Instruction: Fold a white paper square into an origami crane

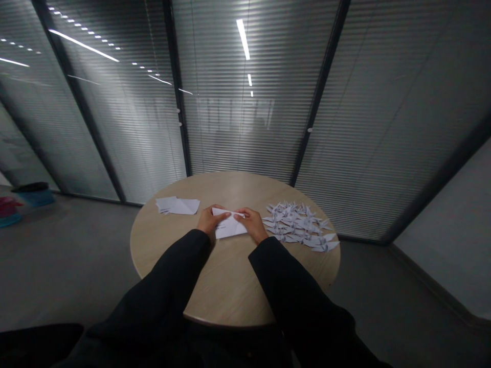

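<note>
A white sheet of paper [229,228], partly folded, lies on the round wooden table [230,286] in front of me. My left hand [208,220] rests on its left edge with fingers pressed onto the paper. My right hand [251,223] holds down its right side, fingers curled over the top fold. Both arms are in dark sleeves.
A small stack of white paper sheets [177,205] lies at the table's far left. Several folded paper cranes [301,227] are spread out at the right. Glass walls with blinds stand behind the table. Coloured bins [23,199] sit on the floor at far left.
</note>
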Demonstrator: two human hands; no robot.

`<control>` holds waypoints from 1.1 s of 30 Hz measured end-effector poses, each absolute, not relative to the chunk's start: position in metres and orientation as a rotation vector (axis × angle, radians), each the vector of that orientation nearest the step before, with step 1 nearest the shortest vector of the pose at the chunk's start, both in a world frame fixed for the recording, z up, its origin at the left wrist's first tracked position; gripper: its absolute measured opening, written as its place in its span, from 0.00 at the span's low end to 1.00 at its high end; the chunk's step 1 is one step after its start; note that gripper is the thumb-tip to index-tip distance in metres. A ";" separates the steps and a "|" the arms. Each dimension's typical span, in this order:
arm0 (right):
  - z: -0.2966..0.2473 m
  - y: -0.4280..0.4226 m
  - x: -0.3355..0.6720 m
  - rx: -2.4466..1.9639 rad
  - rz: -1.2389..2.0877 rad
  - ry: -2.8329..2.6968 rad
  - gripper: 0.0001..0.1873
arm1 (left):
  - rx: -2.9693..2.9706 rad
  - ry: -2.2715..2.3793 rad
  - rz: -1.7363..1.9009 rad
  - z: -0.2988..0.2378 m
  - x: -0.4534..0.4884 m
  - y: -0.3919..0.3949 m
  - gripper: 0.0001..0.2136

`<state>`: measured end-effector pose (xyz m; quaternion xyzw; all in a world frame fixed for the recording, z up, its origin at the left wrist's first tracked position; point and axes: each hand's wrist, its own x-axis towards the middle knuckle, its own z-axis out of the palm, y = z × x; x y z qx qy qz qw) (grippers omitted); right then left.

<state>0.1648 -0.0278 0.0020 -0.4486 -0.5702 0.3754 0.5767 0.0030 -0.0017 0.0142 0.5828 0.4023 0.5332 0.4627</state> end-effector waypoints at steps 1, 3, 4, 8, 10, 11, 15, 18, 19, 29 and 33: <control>0.002 -0.028 0.165 -1.068 0.861 -1.360 0.17 | 1.457 0.996 1.298 0.015 0.003 -0.002 0.19; 0.002 -0.028 0.164 -1.096 0.821 -1.411 0.15 | 1.508 0.996 1.273 0.015 0.002 -0.002 0.18; 0.002 -0.028 0.164 -1.101 0.800 -1.436 0.13 | 1.533 0.992 1.261 0.016 0.002 -0.002 0.18; 0.001 -0.028 0.164 -1.087 0.737 -1.511 0.11 | 1.606 0.984 1.246 0.017 0.001 -0.003 0.17; 0.001 -0.028 0.164 -1.081 0.731 -1.520 0.12 | 1.634 0.988 1.249 0.019 0.001 -0.004 0.16; 0.000 -0.028 0.164 -1.082 0.729 -1.518 0.12 | 1.642 0.991 1.254 0.019 0.001 -0.005 0.16; 0.002 -0.028 0.165 -1.075 0.734 -1.514 0.12 | 1.633 0.976 1.249 0.021 0.001 -0.007 0.16; 0.003 -0.029 0.166 -1.062 0.732 -1.519 0.11 | 1.599 0.952 1.205 0.021 0.001 -0.008 0.17; 0.003 -0.029 0.166 -1.067 0.723 -1.519 0.11 | 1.585 0.948 1.192 0.021 0.001 -0.008 0.18; 0.009 -0.032 0.167 -1.185 0.580 -1.525 0.09 | 1.337 0.902 1.222 0.017 0.005 -0.006 0.17; 0.012 -0.029 0.170 -1.201 0.578 -1.477 0.08 | 1.232 0.909 1.245 0.018 0.003 -0.004 0.17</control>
